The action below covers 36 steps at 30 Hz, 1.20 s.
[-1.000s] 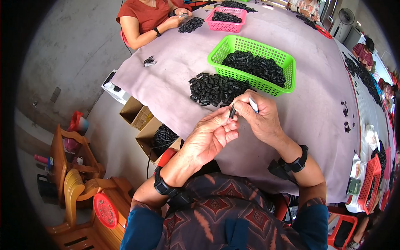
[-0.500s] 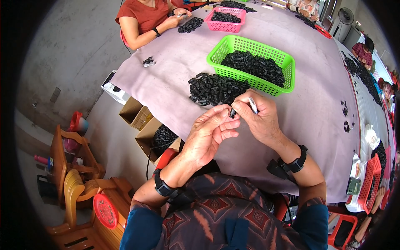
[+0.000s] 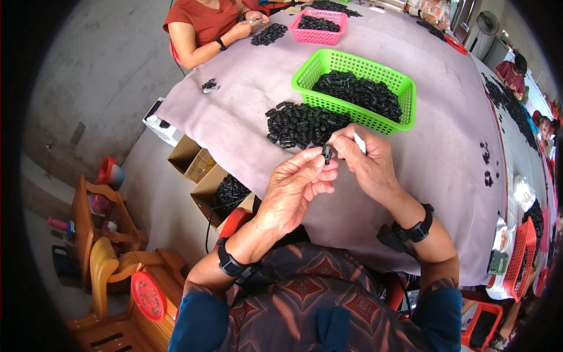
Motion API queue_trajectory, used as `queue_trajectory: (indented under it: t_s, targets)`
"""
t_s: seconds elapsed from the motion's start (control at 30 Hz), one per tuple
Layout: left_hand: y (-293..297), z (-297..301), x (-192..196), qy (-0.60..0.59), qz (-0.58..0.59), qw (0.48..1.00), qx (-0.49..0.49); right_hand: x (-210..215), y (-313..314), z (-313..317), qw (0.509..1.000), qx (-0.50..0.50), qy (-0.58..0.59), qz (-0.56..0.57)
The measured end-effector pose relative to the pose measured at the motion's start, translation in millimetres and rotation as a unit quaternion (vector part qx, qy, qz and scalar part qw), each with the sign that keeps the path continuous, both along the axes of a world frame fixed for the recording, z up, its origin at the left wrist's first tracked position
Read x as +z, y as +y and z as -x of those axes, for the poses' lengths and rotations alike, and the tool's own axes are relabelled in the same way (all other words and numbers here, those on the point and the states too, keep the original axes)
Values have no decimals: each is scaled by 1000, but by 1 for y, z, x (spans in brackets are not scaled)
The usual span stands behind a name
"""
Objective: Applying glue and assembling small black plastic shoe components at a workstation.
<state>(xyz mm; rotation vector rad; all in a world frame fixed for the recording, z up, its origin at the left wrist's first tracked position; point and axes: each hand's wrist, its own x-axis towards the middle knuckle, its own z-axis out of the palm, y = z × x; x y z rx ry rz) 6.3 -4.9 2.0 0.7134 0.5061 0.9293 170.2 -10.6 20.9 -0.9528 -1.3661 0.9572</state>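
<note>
Over the near part of the cloth-covered table, my left hand (image 3: 290, 190) pinches a small black cylindrical piece (image 3: 327, 155) between thumb and forefinger, its other fingers loosely bent. Close beside it, my right hand (image 3: 370, 161) is closed around a small slim tool (image 3: 359, 142) with a pale, silvery end sticking up past the thumb. The tool's other end is hidden by the fingers. Just beyond my hands lies a heap of similar black pieces (image 3: 302, 122). Touching that heap, a green basket (image 3: 375, 124) holds many more of them.
Across the table, a person in red (image 3: 202, 26) handles pieces beside a pink basket (image 3: 316, 37). Cardboard boxes (image 3: 202, 196) stand below the table's left edge. A wooden chair (image 3: 102, 281) is at lower left. A red basket (image 3: 519, 264) sits at far right.
My right hand has shifted slightly right, away from the piece, and the tool has tilted. The black piece now shows more fully in my left fingers.
</note>
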Motion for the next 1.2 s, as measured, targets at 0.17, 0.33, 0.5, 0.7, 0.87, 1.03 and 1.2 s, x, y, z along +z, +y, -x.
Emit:
queue_trajectory:
  t_s: [0.17, 0.33, 0.5, 0.7, 0.87, 1.03, 1.2]
  targets:
    - [1, 1, -3, -18, -7, 1000, 1, -3, 2, 0, 985, -2, -140, -98]
    - [-3, -1, -2, 6, -34, 999, 19, -1, 5, -2, 984, -9, -135, -115]
    - [-3, -1, -2, 13, -38, 999, 15, -4, 4, -1, 995, -10, -73, -63]
    - [1, -1, -5, 3, -18, 1000, 0, 1, 4, -5, 993, 3, -110, -52]
    - [2, 0, 0, 59, -3, 998, 6, 6, 27, -36, 956, -222, -163, -105]
    - [11, 1, -10, 59, 17, 998, 20, -5, 53, -91, 850, -390, -326, -140]
    - [15, 4, -15, 52, 35, 998, 30, -20, 55, -86, 947, -200, -240, -73]
